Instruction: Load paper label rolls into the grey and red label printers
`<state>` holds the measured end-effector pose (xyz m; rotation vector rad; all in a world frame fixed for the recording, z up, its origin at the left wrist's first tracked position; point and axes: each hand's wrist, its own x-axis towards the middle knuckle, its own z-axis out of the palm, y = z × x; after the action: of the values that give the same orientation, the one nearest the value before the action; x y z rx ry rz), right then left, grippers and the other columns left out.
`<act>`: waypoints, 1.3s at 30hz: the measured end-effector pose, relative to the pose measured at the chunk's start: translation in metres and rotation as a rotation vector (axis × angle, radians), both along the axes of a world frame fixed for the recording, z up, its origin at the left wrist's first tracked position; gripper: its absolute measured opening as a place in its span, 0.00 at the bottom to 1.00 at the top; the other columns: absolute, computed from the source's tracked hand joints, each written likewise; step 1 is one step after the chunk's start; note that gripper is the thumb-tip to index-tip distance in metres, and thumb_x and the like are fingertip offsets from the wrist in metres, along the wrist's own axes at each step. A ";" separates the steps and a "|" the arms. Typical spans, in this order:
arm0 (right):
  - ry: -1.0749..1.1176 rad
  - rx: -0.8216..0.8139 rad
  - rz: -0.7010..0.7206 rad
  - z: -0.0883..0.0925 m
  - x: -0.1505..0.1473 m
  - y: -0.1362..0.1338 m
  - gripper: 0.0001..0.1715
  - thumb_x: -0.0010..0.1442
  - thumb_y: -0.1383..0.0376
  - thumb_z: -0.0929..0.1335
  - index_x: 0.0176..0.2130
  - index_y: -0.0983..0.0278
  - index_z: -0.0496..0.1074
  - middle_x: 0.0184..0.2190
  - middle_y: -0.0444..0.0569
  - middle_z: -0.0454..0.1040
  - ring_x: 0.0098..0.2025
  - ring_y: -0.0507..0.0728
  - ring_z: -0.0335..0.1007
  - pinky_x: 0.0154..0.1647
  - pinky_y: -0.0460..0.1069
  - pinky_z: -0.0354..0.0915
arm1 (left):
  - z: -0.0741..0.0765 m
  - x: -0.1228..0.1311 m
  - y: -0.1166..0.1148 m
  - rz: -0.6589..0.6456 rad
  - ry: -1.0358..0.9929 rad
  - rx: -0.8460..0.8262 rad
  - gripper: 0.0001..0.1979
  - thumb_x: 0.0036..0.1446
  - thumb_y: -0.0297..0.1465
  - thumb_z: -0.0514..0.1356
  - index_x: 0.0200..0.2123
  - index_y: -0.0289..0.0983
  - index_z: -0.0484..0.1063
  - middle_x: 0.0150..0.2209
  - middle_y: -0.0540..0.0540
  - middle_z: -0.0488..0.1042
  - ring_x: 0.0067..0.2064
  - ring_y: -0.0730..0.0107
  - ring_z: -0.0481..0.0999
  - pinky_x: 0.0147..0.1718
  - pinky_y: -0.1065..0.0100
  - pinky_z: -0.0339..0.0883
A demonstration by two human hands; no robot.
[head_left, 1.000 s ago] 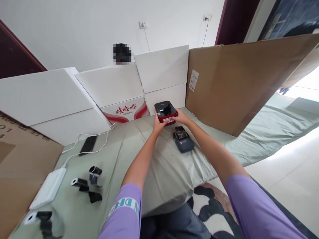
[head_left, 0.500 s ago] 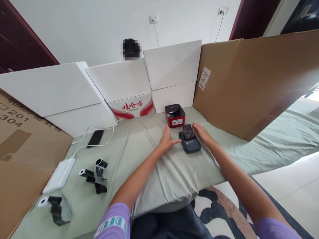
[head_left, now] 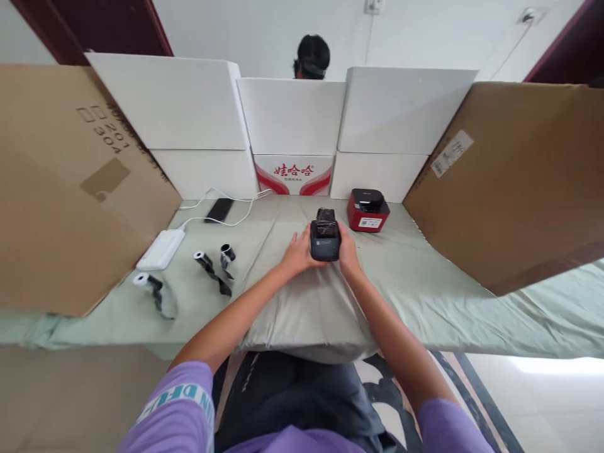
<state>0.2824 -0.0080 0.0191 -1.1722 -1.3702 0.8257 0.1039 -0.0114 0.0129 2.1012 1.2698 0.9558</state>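
A small dark blue-grey printer with its lid raised sits on the pale green cloth in front of me. My left hand presses against its left side and my right hand against its right side, both gripping it. A red and black printer stands apart, just behind and to the right, by the white foam blocks.
White foam blocks and tall cardboard sheets wall in the surface. At the left lie a white power bank with cable, a black phone and several paper rolls with black strips. A person's head shows behind the foam.
Both hands let go of the red printer and closed on the dark blue-grey one. The view has swung, so the red printer now sits to the right.
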 end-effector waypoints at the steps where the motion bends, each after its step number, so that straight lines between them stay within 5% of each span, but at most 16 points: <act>1: 0.024 -0.002 0.023 -0.001 -0.022 0.004 0.54 0.69 0.31 0.53 0.67 0.66 0.74 0.59 0.57 0.82 0.68 0.66 0.73 0.71 0.63 0.67 | 0.002 -0.021 -0.003 0.046 0.048 -0.005 0.73 0.38 0.46 0.81 0.80 0.38 0.45 0.78 0.26 0.54 0.78 0.32 0.58 0.78 0.36 0.34; 4: 0.146 -0.078 0.002 -0.010 -0.076 0.008 0.52 0.67 0.31 0.57 0.62 0.66 0.77 0.58 0.58 0.83 0.68 0.68 0.73 0.73 0.63 0.63 | 0.003 -0.067 -0.010 0.136 0.229 -0.064 0.72 0.42 0.47 0.79 0.80 0.38 0.42 0.78 0.26 0.55 0.78 0.36 0.59 0.79 0.36 0.34; 7: 0.177 -0.137 -0.035 -0.021 -0.100 0.004 0.51 0.67 0.32 0.58 0.63 0.67 0.77 0.65 0.59 0.78 0.72 0.68 0.68 0.77 0.63 0.57 | -0.002 -0.083 -0.014 0.149 0.367 -0.129 0.71 0.45 0.51 0.77 0.80 0.37 0.39 0.78 0.28 0.56 0.78 0.42 0.60 0.80 0.41 0.35; 15: 0.126 -0.124 -0.050 -0.030 -0.093 -0.009 0.47 0.70 0.36 0.59 0.68 0.66 0.72 0.73 0.57 0.69 0.77 0.65 0.61 0.81 0.63 0.51 | -0.005 -0.076 -0.026 0.222 0.489 -0.141 0.63 0.52 0.55 0.72 0.80 0.37 0.45 0.78 0.32 0.57 0.78 0.45 0.61 0.80 0.46 0.37; 20: 0.110 -0.179 -0.041 -0.031 -0.095 -0.012 0.54 0.69 0.33 0.58 0.72 0.69 0.68 0.75 0.59 0.64 0.79 0.64 0.57 0.82 0.60 0.48 | 0.000 -0.080 -0.028 0.218 0.558 -0.117 0.61 0.54 0.57 0.71 0.79 0.36 0.49 0.78 0.34 0.58 0.78 0.45 0.61 0.80 0.46 0.35; 30: 0.047 -0.183 -0.070 -0.028 -0.099 -0.016 0.55 0.69 0.35 0.58 0.75 0.72 0.62 0.78 0.61 0.59 0.81 0.65 0.52 0.84 0.60 0.43 | 0.009 -0.081 -0.023 0.174 0.657 -0.063 0.56 0.55 0.56 0.69 0.77 0.33 0.56 0.74 0.29 0.66 0.75 0.41 0.65 0.79 0.41 0.35; 39: 0.044 -0.174 -0.126 -0.026 -0.101 -0.019 0.55 0.67 0.35 0.59 0.73 0.72 0.64 0.77 0.61 0.60 0.81 0.65 0.53 0.83 0.59 0.45 | 0.007 -0.086 -0.014 0.100 0.629 -0.020 0.56 0.55 0.54 0.70 0.76 0.28 0.57 0.74 0.26 0.65 0.76 0.45 0.64 0.80 0.46 0.36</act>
<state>0.1816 -0.0266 -0.0065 -1.3530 -1.1938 0.8883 0.0177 -0.0259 0.0197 2.4358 1.6766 0.3055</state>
